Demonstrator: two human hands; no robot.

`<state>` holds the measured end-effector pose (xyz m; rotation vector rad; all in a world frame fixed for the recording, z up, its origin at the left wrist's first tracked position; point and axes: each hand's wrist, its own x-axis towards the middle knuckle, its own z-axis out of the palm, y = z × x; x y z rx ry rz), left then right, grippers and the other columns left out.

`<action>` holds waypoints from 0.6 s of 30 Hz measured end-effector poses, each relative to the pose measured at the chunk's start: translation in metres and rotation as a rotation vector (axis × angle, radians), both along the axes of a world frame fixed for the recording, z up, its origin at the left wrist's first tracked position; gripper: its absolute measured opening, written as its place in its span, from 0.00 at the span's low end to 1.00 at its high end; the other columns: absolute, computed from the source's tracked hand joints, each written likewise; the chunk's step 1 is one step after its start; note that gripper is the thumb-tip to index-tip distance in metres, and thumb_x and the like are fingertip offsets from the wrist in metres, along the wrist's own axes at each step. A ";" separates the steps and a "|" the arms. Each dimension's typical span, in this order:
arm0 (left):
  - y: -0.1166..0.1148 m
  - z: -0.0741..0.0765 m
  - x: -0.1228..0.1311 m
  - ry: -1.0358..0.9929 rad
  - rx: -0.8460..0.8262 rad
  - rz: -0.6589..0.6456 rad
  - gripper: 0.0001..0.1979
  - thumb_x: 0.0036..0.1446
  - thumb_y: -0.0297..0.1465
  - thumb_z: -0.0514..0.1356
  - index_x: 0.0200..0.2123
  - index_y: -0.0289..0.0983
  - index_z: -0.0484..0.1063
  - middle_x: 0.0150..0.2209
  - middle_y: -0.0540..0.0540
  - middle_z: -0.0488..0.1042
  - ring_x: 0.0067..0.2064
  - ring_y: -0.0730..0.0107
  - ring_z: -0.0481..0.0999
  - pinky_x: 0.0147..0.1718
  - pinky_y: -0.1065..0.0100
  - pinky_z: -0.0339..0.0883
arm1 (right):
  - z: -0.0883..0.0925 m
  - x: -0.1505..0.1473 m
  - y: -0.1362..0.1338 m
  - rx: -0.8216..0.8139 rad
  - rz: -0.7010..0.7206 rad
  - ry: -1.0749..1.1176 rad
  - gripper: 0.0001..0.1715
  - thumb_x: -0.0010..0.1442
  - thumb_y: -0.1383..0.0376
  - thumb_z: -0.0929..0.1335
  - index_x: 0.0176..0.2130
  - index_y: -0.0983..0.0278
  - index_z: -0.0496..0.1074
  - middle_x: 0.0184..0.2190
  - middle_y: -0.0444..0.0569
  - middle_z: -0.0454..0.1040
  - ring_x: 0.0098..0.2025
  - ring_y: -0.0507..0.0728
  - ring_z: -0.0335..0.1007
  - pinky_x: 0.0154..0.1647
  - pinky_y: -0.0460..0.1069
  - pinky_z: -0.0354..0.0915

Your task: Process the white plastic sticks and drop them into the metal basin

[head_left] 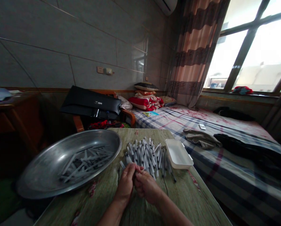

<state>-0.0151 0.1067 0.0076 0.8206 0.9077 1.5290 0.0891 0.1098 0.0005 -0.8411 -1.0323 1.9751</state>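
My left hand point(127, 181) and my right hand point(146, 185) meet over the near part of the table, fingertips pressed together. Both are closed, and whatever they pinch is hidden by the fingers. Just beyond them lies a heap of pens point(144, 155) with translucent whitish barrels and dark ends. To the left, a wide metal basin point(43, 175) holds more slim, whitish, pen-like pieces point(86, 164). A white plastic box point(177, 152), open at the top, sits right of the heap.
The wood-patterned table point(178, 201) borders a bed point(185, 119) with a plaid sheet. Clothes point(201, 138) lie on the bed. Behind the basin, a black monitor-like panel point(90, 102) leans on a wooden chair point(128, 116). A wooden desk point(15, 116) stands at far left.
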 end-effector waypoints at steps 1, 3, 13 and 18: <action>0.000 0.000 -0.001 0.013 -0.005 -0.002 0.17 0.47 0.47 0.65 0.23 0.39 0.73 0.30 0.42 0.78 0.39 0.54 0.77 0.38 0.60 0.69 | -0.003 0.000 0.001 0.029 -0.009 -0.005 0.27 0.46 0.44 0.71 0.32 0.61 0.61 0.16 0.32 0.54 0.14 0.44 0.42 0.15 0.42 0.38; 0.002 -0.002 -0.002 0.050 -0.013 -0.004 0.17 0.48 0.47 0.65 0.25 0.38 0.74 0.32 0.41 0.79 0.37 0.55 0.77 0.38 0.60 0.69 | -0.008 -0.001 0.004 0.125 -0.034 -0.044 0.29 0.48 0.42 0.70 0.37 0.62 0.65 0.17 0.33 0.55 0.15 0.45 0.44 0.16 0.42 0.41; 0.002 -0.004 0.001 -0.057 -0.056 0.001 0.16 0.48 0.47 0.65 0.30 0.40 0.75 0.33 0.41 0.80 0.40 0.54 0.77 0.40 0.59 0.68 | -0.008 -0.004 0.001 0.223 -0.128 -0.025 0.30 0.50 0.46 0.69 0.44 0.64 0.71 0.18 0.37 0.56 0.18 0.47 0.47 0.18 0.44 0.43; 0.000 0.000 0.001 -0.007 -0.008 0.037 0.20 0.53 0.50 0.60 0.21 0.40 0.71 0.24 0.46 0.75 0.37 0.59 0.76 0.40 0.63 0.67 | -0.007 -0.009 -0.005 0.060 -0.041 -0.072 0.24 0.47 0.47 0.70 0.30 0.61 0.61 0.15 0.33 0.54 0.14 0.45 0.43 0.15 0.42 0.40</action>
